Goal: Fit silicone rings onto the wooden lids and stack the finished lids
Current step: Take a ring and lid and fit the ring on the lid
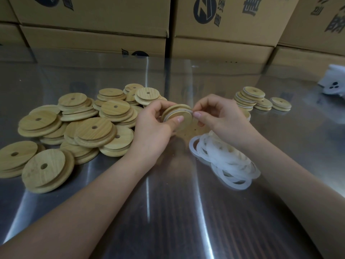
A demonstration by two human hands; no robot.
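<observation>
Lid (183, 118) between left hand (153, 126), right hand (214, 116)

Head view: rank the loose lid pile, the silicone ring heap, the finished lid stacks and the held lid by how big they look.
1. loose lid pile, by far the widest.
2. silicone ring heap.
3. finished lid stacks; farther from the camera, so true size is unsure.
4. held lid.

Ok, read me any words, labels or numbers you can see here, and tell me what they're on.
Brown cardboard boxes: dark round logos and large dark characters, cropped and blurred; none readable.
Round wooden lids: no text.
White silicone rings: no text.
</observation>
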